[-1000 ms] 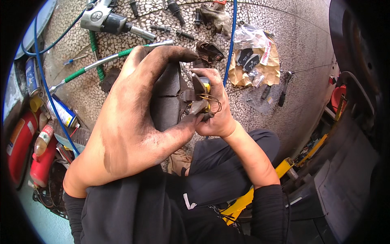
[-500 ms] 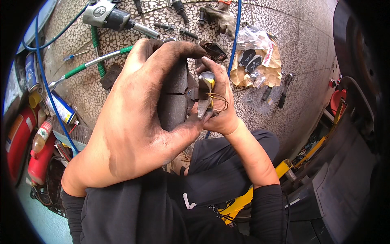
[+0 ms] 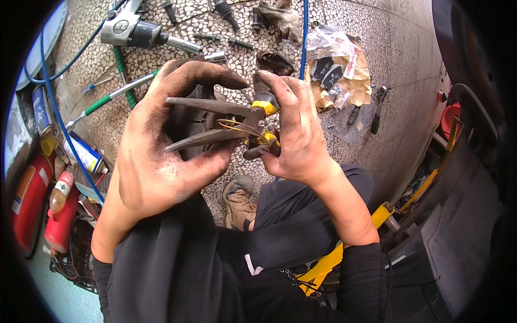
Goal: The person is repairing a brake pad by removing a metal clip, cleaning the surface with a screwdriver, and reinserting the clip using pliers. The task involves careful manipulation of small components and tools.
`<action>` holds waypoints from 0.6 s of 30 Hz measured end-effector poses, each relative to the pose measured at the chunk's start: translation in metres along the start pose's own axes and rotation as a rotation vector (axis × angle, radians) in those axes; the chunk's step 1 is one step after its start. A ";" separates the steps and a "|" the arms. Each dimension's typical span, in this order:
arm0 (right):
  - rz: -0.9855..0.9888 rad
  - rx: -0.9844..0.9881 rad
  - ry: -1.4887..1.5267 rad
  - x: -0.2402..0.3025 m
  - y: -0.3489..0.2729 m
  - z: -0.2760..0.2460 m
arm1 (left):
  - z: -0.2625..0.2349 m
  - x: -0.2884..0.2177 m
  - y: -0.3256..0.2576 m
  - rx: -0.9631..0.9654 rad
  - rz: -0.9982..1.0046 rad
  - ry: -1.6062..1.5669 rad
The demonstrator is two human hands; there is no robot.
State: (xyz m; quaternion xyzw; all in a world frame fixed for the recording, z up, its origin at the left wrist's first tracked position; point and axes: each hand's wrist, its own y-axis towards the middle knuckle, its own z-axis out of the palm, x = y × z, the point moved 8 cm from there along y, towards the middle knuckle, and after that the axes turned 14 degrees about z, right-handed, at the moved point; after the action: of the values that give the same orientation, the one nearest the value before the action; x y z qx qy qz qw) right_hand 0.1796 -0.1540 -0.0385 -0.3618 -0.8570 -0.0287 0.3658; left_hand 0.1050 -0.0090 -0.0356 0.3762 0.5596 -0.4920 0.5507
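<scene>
My left hand (image 3: pixel 134 156) is curled around a dark, worn brake pad (image 3: pixel 182 123), fingers along its far edge and thumb along its near edge. Long-nose pliers (image 3: pixel 212 106) with yellow and black handles are in my right hand (image 3: pixel 307 137). Their jaws are spread and point left across the front of the pad. A thin coppery wire loop (image 3: pixel 237 125) hangs by the pliers' pivot; what it is fixed to cannot be made out. The pliers hide part of the pad.
An impact wrench (image 3: pixel 137 31), several bolts (image 3: pixel 239 43) and a dirty glove (image 3: pixel 283 21) lie on the speckled floor ahead. Dark pads (image 3: pixel 329 72) rest on brown paper to the right, near a ratchet (image 3: pixel 378 110). Red cylinders (image 3: pixel 32 202) and a blue hose (image 3: pixel 59 110) are at left.
The pliers have swung round: their jaws, at the pad's right edge before, now point left and stand apart in front of it. My right hand has turned, showing its back.
</scene>
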 end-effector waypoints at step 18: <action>-0.003 0.022 -0.036 0.011 -0.013 -0.005 | -0.004 0.016 -0.003 -0.003 -0.046 -0.144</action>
State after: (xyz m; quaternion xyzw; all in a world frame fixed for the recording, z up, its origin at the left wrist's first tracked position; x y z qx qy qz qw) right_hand 0.1690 -0.1587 -0.0245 -0.3568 -0.8643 -0.0134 0.3543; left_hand 0.0994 -0.0074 -0.0514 0.3260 0.5280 -0.5293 0.5786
